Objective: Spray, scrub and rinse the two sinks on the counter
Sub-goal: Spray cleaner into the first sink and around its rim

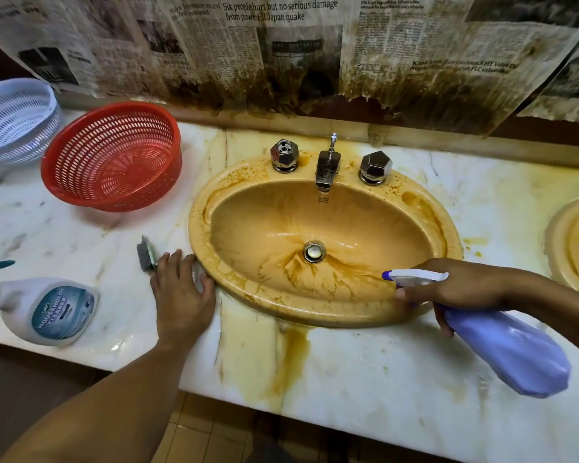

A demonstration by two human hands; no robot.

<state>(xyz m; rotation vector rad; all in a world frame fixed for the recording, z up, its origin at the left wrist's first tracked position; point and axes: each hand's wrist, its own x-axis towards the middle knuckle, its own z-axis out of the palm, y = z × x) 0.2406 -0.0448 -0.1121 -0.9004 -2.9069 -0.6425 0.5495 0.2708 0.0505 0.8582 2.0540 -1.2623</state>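
Observation:
A yellow-brown stained oval sink (pixel 325 235) sits in the marble counter (pixel 365 372), with a metal tap (pixel 327 168) and two faceted knobs behind it. Part of a second sink (pixel 575 242) shows at the right edge. My right hand (pixel 455 285) grips a purple spray bottle (pixel 505 349) by its neck, its white nozzle pointing left over the sink's front rim. My left hand (pixel 181 295) rests flat on the counter beside the sink's left rim. A grey scrub brush (pixel 146 253) lies just beyond its fingertips.
A white household cleaner bottle (pixel 44 310) lies at the counter's left front. A red plastic colander (pixel 114 155) and a white one (pixel 14 121) stand at the back left. Stained newspaper (pixel 281 45) covers the wall. Brown streaks run down the counter's front.

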